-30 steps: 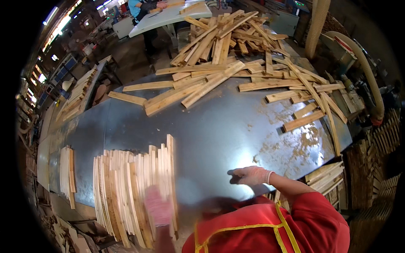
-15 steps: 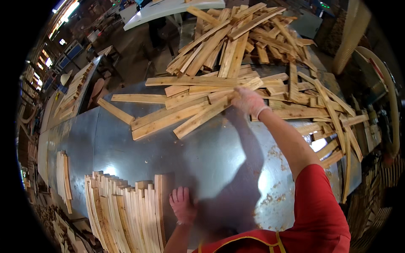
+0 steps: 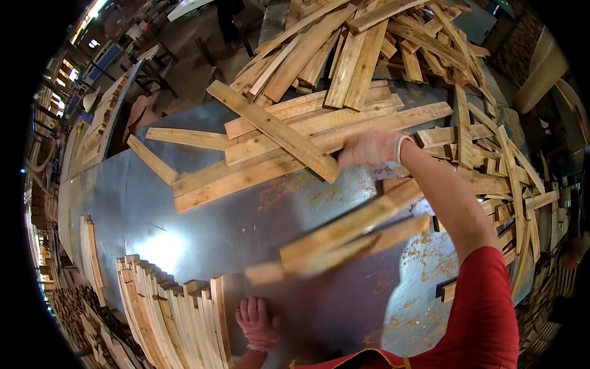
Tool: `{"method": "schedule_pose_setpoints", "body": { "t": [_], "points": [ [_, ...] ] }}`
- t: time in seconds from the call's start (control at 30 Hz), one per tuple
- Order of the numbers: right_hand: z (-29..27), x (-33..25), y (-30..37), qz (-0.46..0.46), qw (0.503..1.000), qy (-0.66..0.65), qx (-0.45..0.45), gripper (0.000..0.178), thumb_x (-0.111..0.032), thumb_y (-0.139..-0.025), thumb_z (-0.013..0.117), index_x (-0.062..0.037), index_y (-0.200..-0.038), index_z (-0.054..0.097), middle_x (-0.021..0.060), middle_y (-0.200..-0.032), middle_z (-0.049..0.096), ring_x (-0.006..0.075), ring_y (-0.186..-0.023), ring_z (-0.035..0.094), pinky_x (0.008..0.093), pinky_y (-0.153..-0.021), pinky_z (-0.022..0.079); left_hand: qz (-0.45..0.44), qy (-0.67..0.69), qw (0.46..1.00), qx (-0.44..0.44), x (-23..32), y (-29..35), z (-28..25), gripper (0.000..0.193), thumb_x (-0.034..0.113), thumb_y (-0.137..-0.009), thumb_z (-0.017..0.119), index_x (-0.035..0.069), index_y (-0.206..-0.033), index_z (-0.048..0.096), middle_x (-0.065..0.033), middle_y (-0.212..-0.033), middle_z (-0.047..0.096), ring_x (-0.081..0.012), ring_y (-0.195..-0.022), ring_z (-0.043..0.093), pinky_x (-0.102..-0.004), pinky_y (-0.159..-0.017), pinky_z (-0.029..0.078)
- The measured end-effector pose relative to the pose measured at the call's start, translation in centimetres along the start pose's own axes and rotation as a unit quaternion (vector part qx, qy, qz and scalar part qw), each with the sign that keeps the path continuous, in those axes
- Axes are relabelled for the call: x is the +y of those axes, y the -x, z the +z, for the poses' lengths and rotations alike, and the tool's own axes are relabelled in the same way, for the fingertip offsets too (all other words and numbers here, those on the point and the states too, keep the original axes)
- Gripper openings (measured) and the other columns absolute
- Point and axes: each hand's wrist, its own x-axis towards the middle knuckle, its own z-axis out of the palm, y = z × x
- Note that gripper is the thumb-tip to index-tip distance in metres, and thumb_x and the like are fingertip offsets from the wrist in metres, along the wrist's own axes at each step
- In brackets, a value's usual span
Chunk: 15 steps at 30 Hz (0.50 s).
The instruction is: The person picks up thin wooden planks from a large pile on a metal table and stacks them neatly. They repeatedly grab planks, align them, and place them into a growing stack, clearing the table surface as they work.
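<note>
Wooden boards [image 3: 276, 133] across upper centre; your blurred right hand [image 3: 372, 149], above right of centre, is at them, can't tell if gripping; your left hand [image 3: 257, 324], lower centre, free, fingers extended, beside strip row [image 3: 184, 323], lower left

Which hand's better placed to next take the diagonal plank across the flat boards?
Right, probably: the right hand is by the near end of the diagonal plank. The left hand is farther off, beside the row of wooden strips.

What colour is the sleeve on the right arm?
Red: the sleeve shows best in the head view, at lower right.
</note>
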Motion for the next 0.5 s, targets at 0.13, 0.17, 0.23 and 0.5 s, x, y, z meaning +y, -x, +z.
{"method": "schedule_pose_setpoints", "body": {
  "t": [0.13, 0.17, 0.23, 0.5],
  "points": [
    [1.5, 0.5, -2.2, -0.113, 0.845, -0.512, 0.103, 0.027, -0.028, -0.101, 0.071, -0.0016, -0.096, 0.070, 0.0092, -0.087, 0.069, 0.0166, -0.062, 0.060, 0.0312, -0.062, 0.052, 0.015, -0.026, 0.999, 0.027, -0.8, 1.1, 1.5, 0.071, 0.048, -0.087, 0.065, 0.003, -0.141, 0.056, -0.0207, -0.149, 0.050, -0.0463, -0.141, 0.044, -0.0652, -0.117, 0.032],
    [1.0, 0.8, -3.0, -0.142, 0.821, -0.540, 0.118, 0.025, -0.025, -0.101, 0.070, -0.0009, -0.095, 0.069, 0.0101, -0.086, 0.069, 0.0169, -0.062, 0.060, 0.0320, -0.062, 0.052, 0.019, -0.019, 0.999, 0.025, -1.0, 0.7, 1.3, 0.071, 0.049, -0.088, 0.064, 0.003, -0.140, 0.056, -0.0207, -0.148, 0.050, -0.0466, -0.140, 0.044, -0.0653, -0.116, 0.032],
    [-0.8, 1.6, -5.5, -0.192, 0.771, -0.590, 0.141, 0.022, -0.019, -0.101, 0.070, 0.0005, -0.092, 0.067, 0.0118, -0.086, 0.069, 0.0173, -0.062, 0.059, 0.0337, -0.061, 0.053, 0.019, 0.000, 1.000, 0.018, -0.6, 0.3, 0.8, 0.069, 0.051, -0.090, 0.062, 0.003, -0.139, 0.057, -0.0205, -0.148, 0.051, -0.0471, -0.139, 0.045, -0.0655, -0.115, 0.033],
    [-9.2, 2.0, -10.1, -0.129, 0.652, -0.432, 0.610, 0.057, -0.032, -0.100, 0.065, -0.0068, -0.151, 0.060, 0.0188, -0.136, 0.072, 0.0333, -0.129, 0.066, 0.0377, -0.109, 0.050, 0.009, 0.021, 1.000, 0.013, -0.4, -0.2, 0.2, 0.065, 0.052, -0.090, 0.061, 0.003, -0.132, 0.061, -0.0203, -0.140, 0.055, -0.0468, -0.133, 0.050, -0.0649, -0.111, 0.036]
  ]
}}
